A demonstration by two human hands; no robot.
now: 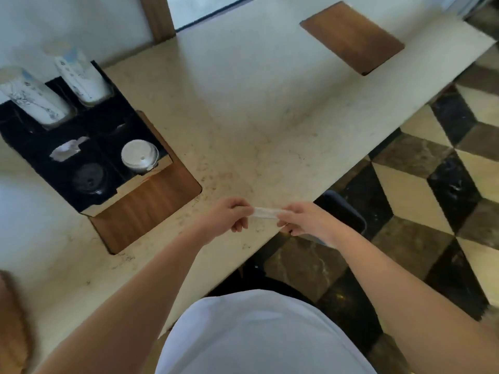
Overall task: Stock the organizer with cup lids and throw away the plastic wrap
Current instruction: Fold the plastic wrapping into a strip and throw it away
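Observation:
A black organizer (37, 147) stands at the left of the counter. A stack of white cup lids (139, 156) fills its front right slot. Black lids (87, 178) lie in the front left slot, with a crumpled white scrap (67, 151) behind them. Two stacks of paper cups (35, 99) (82, 76) stand at the back. Near the counter's front edge, my left hand (229, 218) and my right hand (302, 220) each pinch one end of a clear plastic wrap (266, 213), stretched between them.
The pale stone counter (256, 109) carries two wooden boards, one under the organizer (143, 209) and one at the far right (353, 36). A dark bin (348, 211) sits on the checkered floor just past the counter edge, behind my right hand.

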